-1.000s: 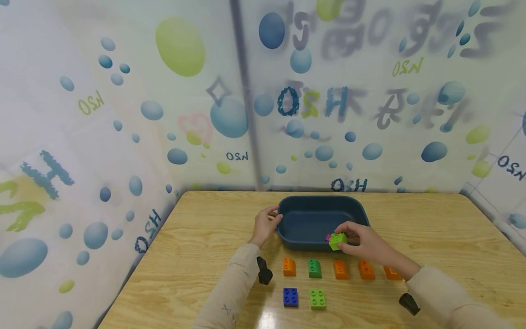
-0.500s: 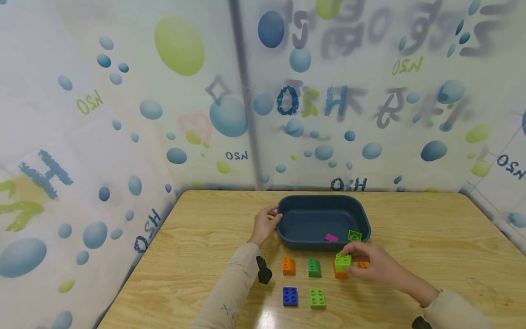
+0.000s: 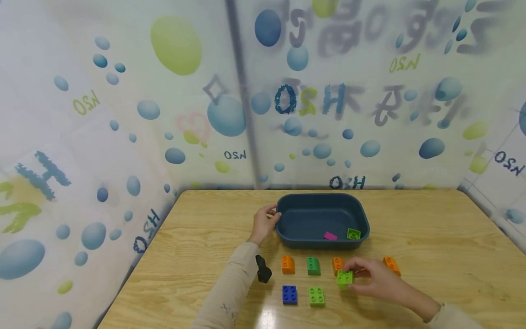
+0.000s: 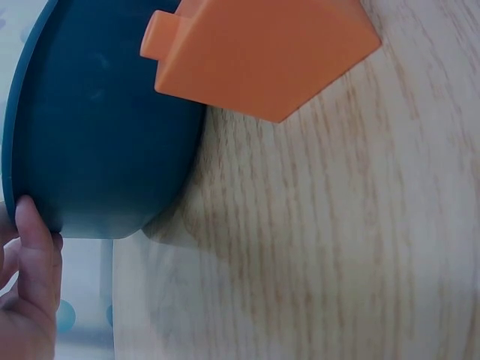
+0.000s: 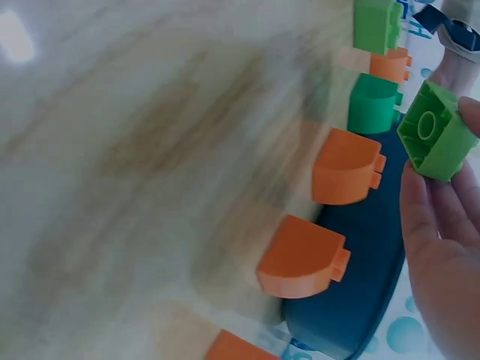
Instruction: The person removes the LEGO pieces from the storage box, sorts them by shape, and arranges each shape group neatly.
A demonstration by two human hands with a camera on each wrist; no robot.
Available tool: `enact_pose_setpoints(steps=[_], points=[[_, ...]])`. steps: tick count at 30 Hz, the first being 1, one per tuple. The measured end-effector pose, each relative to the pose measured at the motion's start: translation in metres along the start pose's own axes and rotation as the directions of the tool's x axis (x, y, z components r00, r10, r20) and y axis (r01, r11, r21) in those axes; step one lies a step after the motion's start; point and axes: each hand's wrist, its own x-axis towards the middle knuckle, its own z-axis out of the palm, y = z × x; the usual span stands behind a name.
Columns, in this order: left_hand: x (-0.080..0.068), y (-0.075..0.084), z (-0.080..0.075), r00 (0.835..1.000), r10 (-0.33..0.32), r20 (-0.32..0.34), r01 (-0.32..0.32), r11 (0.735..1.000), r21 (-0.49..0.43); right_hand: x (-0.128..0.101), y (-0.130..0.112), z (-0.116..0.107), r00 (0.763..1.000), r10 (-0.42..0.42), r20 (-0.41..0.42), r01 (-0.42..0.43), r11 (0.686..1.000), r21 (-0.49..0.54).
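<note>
Right now the right hand (image 3: 376,282) has a pinch grip on a light green brick (image 3: 344,277), fingers curled round it; in the right wrist view the brick (image 5: 436,139) sits at the fingertips, hollow underside showing. It hangs just above the table (image 3: 431,237), beside an orange brick (image 3: 338,265) and right of the lower row's green brick (image 3: 317,296) and blue brick (image 3: 289,294). My read: keep it level, studs up, square to the row, and lower it straight. The left hand (image 3: 264,223) holds the rim of the dark blue tray (image 3: 302,201), fingers curled on the edge; a green piece (image 3: 354,234) and a pink piece (image 3: 330,236) lie inside.
</note>
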Motion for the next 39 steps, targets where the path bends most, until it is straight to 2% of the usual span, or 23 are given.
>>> enact_pose_setpoints(steps=[6, 13, 17, 23, 31, 39], points=[[0.0, -0.001, 0.0, 1.0, 0.002, 0.001, -0.002, 1.0, -0.007, -0.005, 0.006, 0.006, 0.999, 0.003, 0.047, -0.003, 1.0, 0.005], [0.001, 0.001, 0.0, 1.0, 0.009, 0.003, -0.009, 1.0, 0.003, -0.01, 0.01, 0.012, 0.987, 0.136, 0.091, -0.136, 0.991, -0.007], [0.001, 0.001, 0.0, 1.0, 0.005, -0.001, -0.005, 1.0, 0.005, -0.011, 0.012, 0.015, 0.98, 0.17, 0.1, -0.168, 0.985, -0.024], [0.0, 0.0, 0.0, 1.0, 0.009, 0.006, -0.009, 1.0, 0.006, -0.013, 0.015, 0.018, 0.98, 0.173, 0.102, -0.17, 0.985, -0.037], [0.0, 0.0, -0.001, 1.0, 0.005, 0.006, -0.005, 1.0, -0.001, -0.013, 0.018, 0.021, 0.986, 0.135, 0.102, -0.128, 0.989, -0.078], [0.0, 0.0, -0.001, 1.0, 0.011, 0.005, -0.011, 1.0, 0.0, -0.013, 0.015, 0.018, 0.973, 0.205, 0.108, -0.195, 0.976, -0.097]])
